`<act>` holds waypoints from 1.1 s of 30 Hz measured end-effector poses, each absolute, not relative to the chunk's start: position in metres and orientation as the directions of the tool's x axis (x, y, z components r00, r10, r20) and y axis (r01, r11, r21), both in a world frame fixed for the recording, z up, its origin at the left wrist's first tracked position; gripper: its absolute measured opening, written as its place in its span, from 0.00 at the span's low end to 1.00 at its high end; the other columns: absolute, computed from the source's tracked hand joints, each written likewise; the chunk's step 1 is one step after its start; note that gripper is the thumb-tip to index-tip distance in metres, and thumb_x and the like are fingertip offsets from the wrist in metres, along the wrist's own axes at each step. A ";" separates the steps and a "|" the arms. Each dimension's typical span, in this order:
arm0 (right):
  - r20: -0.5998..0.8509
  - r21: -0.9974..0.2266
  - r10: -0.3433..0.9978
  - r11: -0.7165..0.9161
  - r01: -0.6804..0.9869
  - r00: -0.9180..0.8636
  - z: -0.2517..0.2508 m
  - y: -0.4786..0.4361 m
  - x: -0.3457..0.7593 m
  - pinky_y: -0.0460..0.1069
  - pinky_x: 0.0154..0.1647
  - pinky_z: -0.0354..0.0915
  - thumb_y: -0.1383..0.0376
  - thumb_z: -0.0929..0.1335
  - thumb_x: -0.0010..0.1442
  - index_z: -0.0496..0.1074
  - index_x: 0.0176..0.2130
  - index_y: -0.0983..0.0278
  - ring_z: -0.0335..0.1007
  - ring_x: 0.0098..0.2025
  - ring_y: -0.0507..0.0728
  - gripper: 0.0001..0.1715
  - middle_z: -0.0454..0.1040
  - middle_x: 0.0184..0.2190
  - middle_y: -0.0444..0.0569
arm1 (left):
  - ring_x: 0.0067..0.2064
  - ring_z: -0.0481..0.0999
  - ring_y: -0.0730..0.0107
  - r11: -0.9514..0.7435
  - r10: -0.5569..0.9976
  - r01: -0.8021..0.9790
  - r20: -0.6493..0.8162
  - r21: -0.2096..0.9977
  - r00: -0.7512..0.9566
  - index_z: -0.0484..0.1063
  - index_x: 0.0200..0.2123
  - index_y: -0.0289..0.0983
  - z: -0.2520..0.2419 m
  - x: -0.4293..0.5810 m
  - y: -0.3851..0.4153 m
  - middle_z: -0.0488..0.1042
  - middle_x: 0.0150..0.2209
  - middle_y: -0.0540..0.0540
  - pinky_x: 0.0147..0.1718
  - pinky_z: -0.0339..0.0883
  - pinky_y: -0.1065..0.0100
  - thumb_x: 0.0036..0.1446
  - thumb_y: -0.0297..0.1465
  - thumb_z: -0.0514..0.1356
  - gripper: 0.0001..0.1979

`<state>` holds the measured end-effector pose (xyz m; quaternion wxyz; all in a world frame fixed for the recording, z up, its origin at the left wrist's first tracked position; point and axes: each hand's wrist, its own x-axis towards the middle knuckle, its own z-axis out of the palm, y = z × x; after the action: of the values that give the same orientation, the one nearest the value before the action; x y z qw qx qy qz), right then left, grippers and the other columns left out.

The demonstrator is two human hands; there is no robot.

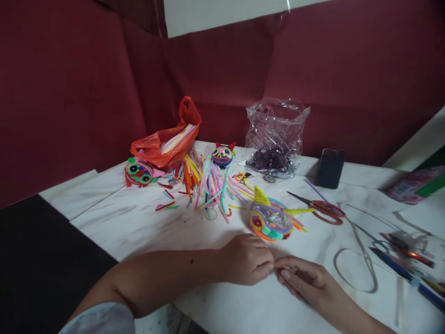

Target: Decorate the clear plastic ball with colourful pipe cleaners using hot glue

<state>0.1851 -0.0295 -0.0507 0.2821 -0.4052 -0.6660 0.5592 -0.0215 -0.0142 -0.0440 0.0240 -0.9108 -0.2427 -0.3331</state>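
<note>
The left hand (245,259) and the right hand (306,278) are met fingertip to fingertip at the near edge of the white table (139,222), both curled and pinching something small between them; what it is cannot be told. Just beyond the hands, slightly nearer the left, a round colourful craft face (271,220) is laid, its yellow horns pointed up and to the right. Red-handled scissors (325,209) lie to its right. Farther back, loose pipe cleaners (205,183) are spread, more being held in an orange bag (167,144); dark purple material is held in a clear plastic bag (276,134).
</note>
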 end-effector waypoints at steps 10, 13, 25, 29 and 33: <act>-0.021 -0.963 0.809 0.141 0.228 -0.588 -0.048 -0.032 0.184 0.45 0.23 0.61 0.50 0.67 0.61 0.77 0.41 0.63 0.59 0.25 0.50 0.21 0.69 0.26 0.46 | 0.30 0.71 0.69 -0.884 0.452 0.447 0.499 0.139 0.739 0.69 0.26 0.36 -0.043 -0.024 -0.013 0.73 0.25 0.46 0.34 0.64 0.66 0.62 0.28 0.52 0.13; 0.082 -0.915 0.792 0.300 0.269 -0.605 -0.045 -0.032 0.184 0.45 0.26 0.65 0.54 0.65 0.64 0.77 0.41 0.62 0.64 0.27 0.52 0.16 0.70 0.26 0.46 | 0.29 0.69 0.73 -0.731 0.661 0.434 0.391 0.526 0.641 0.71 0.28 0.35 -0.041 -0.022 -0.014 0.73 0.25 0.49 0.32 0.63 0.70 0.60 0.30 0.56 0.09; 0.461 -0.543 0.478 0.818 0.187 -0.748 -0.033 -0.023 0.189 0.47 0.37 0.70 0.70 0.59 0.67 0.73 0.50 0.66 0.72 0.36 0.55 0.18 0.75 0.36 0.56 | 0.23 0.63 0.78 -0.081 0.801 0.365 -0.157 0.928 0.577 0.72 0.23 0.35 -0.031 -0.029 -0.005 0.66 0.19 0.54 0.23 0.54 0.75 0.49 0.29 0.58 0.06; 0.496 -0.491 0.450 0.851 0.187 -0.743 -0.034 -0.021 0.190 0.47 0.38 0.70 0.68 0.58 0.68 0.73 0.50 0.67 0.72 0.37 0.55 0.19 0.75 0.36 0.57 | 0.22 0.63 0.78 -0.080 0.811 0.397 -0.172 0.914 0.559 0.72 0.21 0.35 -0.027 -0.028 -0.007 0.67 0.18 0.54 0.23 0.54 0.74 0.47 0.30 0.57 0.07; 0.520 -0.469 0.431 0.866 0.176 -0.737 -0.034 -0.019 0.193 0.47 0.38 0.70 0.67 0.56 0.69 0.71 0.52 0.65 0.73 0.38 0.54 0.20 0.74 0.36 0.55 | 0.22 0.63 0.78 -0.015 0.829 0.378 -0.200 0.926 0.522 0.71 0.21 0.34 -0.024 -0.025 -0.007 0.69 0.19 0.52 0.23 0.55 0.73 0.46 0.32 0.58 0.08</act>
<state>0.1934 -0.0194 -0.0345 0.3221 -0.1667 -0.9105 0.1985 -0.0251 -0.0071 -0.0236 -0.5445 -0.6817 -0.4427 -0.2070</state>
